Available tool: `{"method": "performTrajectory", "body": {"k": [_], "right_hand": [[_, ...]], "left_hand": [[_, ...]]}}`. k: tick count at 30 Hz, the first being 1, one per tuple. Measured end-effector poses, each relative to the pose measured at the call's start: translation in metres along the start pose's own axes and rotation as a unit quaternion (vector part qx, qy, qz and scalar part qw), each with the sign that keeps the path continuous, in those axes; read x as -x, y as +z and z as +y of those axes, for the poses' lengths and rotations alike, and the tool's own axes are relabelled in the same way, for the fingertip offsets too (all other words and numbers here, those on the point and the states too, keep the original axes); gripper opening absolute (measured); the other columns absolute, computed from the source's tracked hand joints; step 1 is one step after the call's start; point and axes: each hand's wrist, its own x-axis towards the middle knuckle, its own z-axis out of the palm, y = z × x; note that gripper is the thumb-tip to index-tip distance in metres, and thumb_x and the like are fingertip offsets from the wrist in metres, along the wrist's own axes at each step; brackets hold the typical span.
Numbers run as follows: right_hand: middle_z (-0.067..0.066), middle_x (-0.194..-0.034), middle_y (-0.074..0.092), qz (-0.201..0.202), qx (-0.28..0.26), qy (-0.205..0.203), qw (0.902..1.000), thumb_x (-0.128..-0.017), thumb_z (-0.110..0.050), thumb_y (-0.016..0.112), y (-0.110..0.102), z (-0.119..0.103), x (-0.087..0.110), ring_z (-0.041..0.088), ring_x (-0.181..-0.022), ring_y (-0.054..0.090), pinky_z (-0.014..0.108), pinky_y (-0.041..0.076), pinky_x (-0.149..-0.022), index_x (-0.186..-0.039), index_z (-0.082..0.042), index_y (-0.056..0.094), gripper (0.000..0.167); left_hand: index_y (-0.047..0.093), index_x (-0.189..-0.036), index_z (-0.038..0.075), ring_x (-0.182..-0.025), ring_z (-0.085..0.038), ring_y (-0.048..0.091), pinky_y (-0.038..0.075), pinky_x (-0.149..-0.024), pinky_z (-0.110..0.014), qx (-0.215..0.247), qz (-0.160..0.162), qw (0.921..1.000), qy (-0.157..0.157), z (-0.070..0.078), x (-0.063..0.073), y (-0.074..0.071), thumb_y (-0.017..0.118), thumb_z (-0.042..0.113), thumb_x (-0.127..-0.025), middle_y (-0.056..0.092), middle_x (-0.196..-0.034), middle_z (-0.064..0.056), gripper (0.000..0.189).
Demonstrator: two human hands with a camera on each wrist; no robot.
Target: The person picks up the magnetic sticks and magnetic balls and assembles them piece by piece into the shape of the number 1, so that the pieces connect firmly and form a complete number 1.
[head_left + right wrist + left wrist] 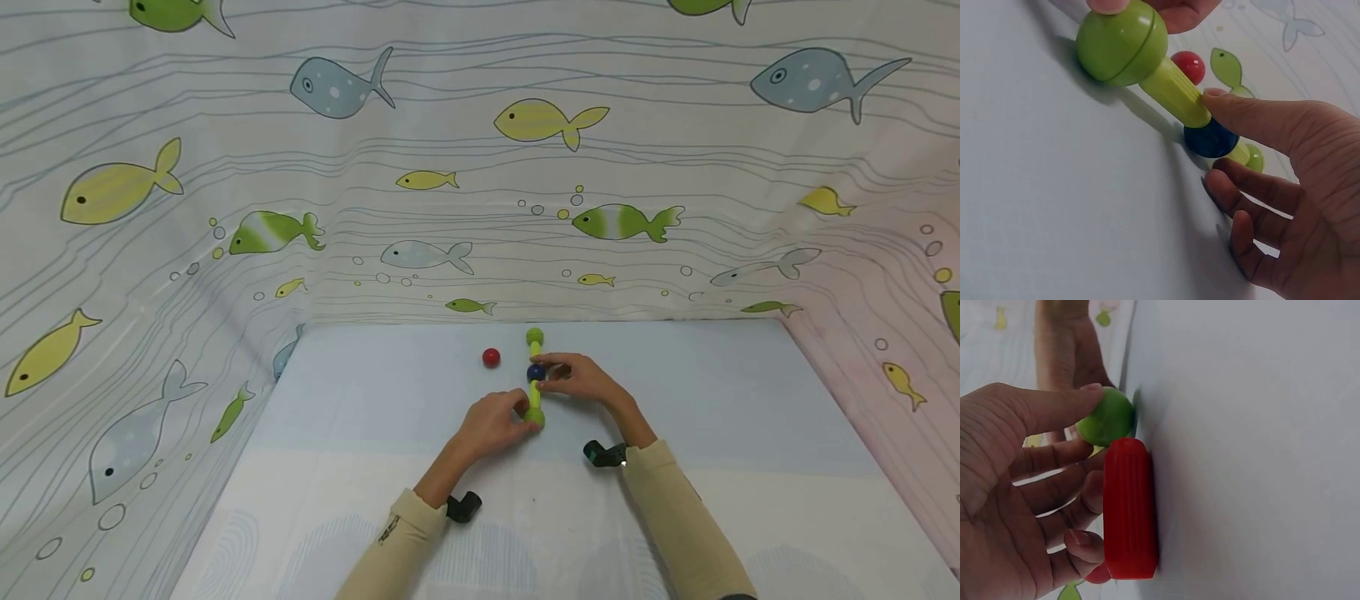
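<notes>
A toy bar of balls and ribbed yellow-green rods lies lengthwise on the table: a green ball (1122, 42) at the near end, a blue ball (536, 372) in the middle, another green ball (535, 336) at the far end. My left hand (496, 423) pinches the near green ball between thumb and fingers. From the right side, my right hand (581, 377) grips the blue ball, its thumb close to the joint with the near rod (1175, 92). Beside my left fingertips stands a red ribbed rod (1130, 509) in the left wrist view; the hand hides it in the head view.
A loose red ball (491, 357) sits left of the bar, beyond my left hand. The pale table (360, 383) meets a fish-patterned cloth (450, 283) at the back and both sides. Each wrist wears a small black camera (603, 454).
</notes>
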Motion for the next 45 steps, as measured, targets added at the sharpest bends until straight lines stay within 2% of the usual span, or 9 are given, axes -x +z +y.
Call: {"method": "performTrajectory", "body": {"k": [6, 11, 17, 28, 36, 45], "right_hand": [[0.012, -0.122, 0.063, 0.008, -0.004, -0.007, 0.9999, -0.087, -0.025, 0.078, 0.001, 0.000, 0.000, 0.022, -0.096, 0.065, 0.042, 0.051, -0.085, -0.136, -0.010, 0.060, 0.054], [0.014, -0.125, 0.061, 0.013, -0.008, -0.005, 0.9999, -0.087, -0.024, 0.078, 0.002, 0.001, -0.001, 0.023, -0.096, 0.065, 0.043, 0.052, -0.087, -0.137, -0.010, 0.058, 0.056], [0.014, -0.119, 0.063, 0.018, -0.013, -0.003, 0.9997, -0.086, -0.024, 0.078, 0.002, 0.002, -0.001, 0.024, -0.096, 0.065, 0.043, 0.051, -0.088, -0.137, -0.012, 0.058, 0.056], [0.004, -0.102, 0.068, -0.023, -0.011, -0.007, 0.9996, -0.085, -0.025, 0.079, 0.001, -0.002, 0.000, 0.019, -0.093, 0.063, 0.037, 0.051, -0.084, -0.136, -0.010, 0.059, 0.057], [0.003, -0.105, 0.069, -0.052, -0.006, -0.012, 0.9985, -0.083, -0.027, 0.081, 0.000, -0.006, 0.000, 0.019, -0.096, 0.063, 0.036, 0.050, -0.084, -0.132, -0.009, 0.062, 0.056], [0.005, -0.105, 0.069, -0.057, 0.008, -0.003, 0.9983, -0.079, -0.032, 0.084, 0.002, -0.007, 0.000, 0.020, -0.098, 0.062, 0.038, 0.049, -0.087, -0.133, -0.010, 0.062, 0.062]], "left_hand": [[0.066, -0.104, 0.013, -0.084, -0.012, 0.064, 0.051, -0.072, -0.028, -0.008, 0.012, 0.9996, -0.024, -0.001, -0.003, 0.001, 0.077, 0.033, -0.087, 0.071, -0.095, 0.002, 0.028], [0.067, -0.103, 0.014, -0.083, -0.013, 0.065, 0.051, -0.071, -0.029, -0.017, 0.025, 0.9991, -0.029, -0.004, -0.008, 0.004, 0.077, 0.034, -0.087, 0.070, -0.093, 0.002, 0.028], [0.067, -0.102, 0.013, -0.083, -0.015, 0.065, 0.051, -0.070, -0.030, -0.012, 0.038, 0.9987, -0.032, -0.004, -0.011, 0.004, 0.077, 0.033, -0.087, 0.071, -0.090, 0.001, 0.027], [0.068, -0.104, 0.011, -0.086, -0.017, 0.066, 0.051, -0.071, -0.031, 0.002, 0.041, 0.9982, -0.045, -0.004, -0.016, 0.000, 0.075, 0.032, -0.089, 0.072, -0.091, -0.001, 0.027], [0.068, -0.107, 0.009, -0.087, -0.017, 0.066, 0.052, -0.074, -0.030, 0.012, 0.039, 0.9984, -0.039, -0.005, -0.017, -0.001, 0.074, 0.030, -0.090, 0.072, -0.094, -0.003, 0.028], [0.068, -0.110, 0.010, -0.089, -0.017, 0.066, 0.052, -0.076, -0.030, 0.030, 0.026, 0.9987, -0.032, -0.010, -0.014, -0.002, 0.074, 0.028, -0.090, 0.072, -0.097, -0.002, 0.028]]}}
